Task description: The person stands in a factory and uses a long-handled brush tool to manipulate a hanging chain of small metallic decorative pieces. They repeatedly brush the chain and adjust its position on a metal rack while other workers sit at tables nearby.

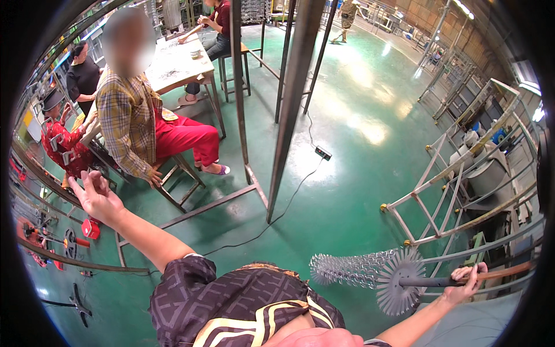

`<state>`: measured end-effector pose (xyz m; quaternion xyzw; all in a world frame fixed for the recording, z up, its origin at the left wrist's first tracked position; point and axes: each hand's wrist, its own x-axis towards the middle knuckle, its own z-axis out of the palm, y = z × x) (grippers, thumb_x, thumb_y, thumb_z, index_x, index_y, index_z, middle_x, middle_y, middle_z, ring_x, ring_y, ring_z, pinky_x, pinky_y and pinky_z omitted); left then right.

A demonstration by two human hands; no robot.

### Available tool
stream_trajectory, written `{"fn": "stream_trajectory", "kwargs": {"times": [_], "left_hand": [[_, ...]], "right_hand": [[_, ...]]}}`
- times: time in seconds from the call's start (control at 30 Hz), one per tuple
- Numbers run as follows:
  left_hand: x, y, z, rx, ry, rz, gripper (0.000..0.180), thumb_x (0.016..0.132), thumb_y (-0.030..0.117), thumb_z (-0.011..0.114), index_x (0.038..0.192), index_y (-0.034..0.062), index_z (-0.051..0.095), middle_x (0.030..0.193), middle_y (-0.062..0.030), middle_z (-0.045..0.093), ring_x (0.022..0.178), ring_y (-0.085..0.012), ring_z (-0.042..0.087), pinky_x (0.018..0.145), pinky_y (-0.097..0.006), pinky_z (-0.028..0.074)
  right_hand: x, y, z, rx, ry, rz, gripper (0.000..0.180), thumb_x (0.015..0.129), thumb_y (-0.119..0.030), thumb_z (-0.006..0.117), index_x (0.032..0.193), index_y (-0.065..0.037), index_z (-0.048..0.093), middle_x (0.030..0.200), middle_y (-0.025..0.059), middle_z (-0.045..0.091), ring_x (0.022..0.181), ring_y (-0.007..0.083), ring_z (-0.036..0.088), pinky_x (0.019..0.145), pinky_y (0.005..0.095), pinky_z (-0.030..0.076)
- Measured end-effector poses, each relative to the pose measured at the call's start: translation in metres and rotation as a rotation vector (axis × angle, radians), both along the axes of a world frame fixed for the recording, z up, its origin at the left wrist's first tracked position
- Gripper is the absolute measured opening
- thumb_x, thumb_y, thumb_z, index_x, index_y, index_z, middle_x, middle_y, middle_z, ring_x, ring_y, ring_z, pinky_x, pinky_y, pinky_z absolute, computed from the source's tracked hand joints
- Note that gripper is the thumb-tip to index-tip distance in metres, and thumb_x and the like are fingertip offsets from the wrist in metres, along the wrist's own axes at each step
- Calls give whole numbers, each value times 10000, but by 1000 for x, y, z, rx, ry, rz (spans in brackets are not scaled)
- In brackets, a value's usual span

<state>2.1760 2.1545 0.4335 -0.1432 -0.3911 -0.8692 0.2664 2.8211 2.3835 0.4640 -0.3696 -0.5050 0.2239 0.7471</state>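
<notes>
Bright interior under overhead strip lamps [462, 8], with glare whitening the green floor [358, 173] right of upper centre. Metal rails [110, 269] bow strongly toward the darkened edges. A seated person's head [128, 41] is heavily blurred.

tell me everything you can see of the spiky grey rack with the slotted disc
The spiky grey rack looks metallic: a round disc with radial slots, a long cylinder of small silvery pieces stretching left of it, and a dark shaft jutting right. It lies sideways across the view, against the green floor; the right hand grips the shaft's outer end. Any other support is unclear.
</notes>
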Motion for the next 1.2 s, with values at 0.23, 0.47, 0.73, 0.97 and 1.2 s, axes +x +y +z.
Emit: {"fn": "stream_trajectory", "kwargs": {"times": [0.23,0.47,0.73,0.97,1.2], "left_hand": [[152,157,-28,-322,548,62,262,885,31,463,1113,-99,460,666,-102,529,541,-137,442,554,-253,366],[273,356,-113,-921,693,-878,231,752,-5,612,982,16,623,663,-79,602,567,-144,574,529,-266,444],[277,577,-231,-1316,591,-1199,204,763,93,659,966,93,646,735,-105,639,630,-208,622,596,-303,492],[237,774,-243,-1343,406,-1240,187,780,117,665,956,60,637,655,-91,607,567,-150,564,561,-289,459],[175,902,-318,-1629,230,-953,239,767,164,671,986,76,637,743,-111,652,690,-234,634,652,-342,495]], "right_hand": [[19,122,-9,-8,28,63,151,868,-67,514,1013,-51,477,480,26,406,381,100,351,373,238,306],[10,261,-20,-53,44,100,139,840,-31,538,949,-71,462,475,25,415,367,111,377,375,246,339],[-3,452,-18,-64,45,156,152,837,-30,529,967,-71,463,479,30,415,378,111,378,367,258,331],[-45,643,-23,-75,33,235,130,830,-14,513,951,-42,475,487,52,444,373,136,415,375,278,368],[-84,840,-35,-65,38,350,139,827,-17,509,957,-41,466,476,53,427,374,137,398,383,281,365]]}}
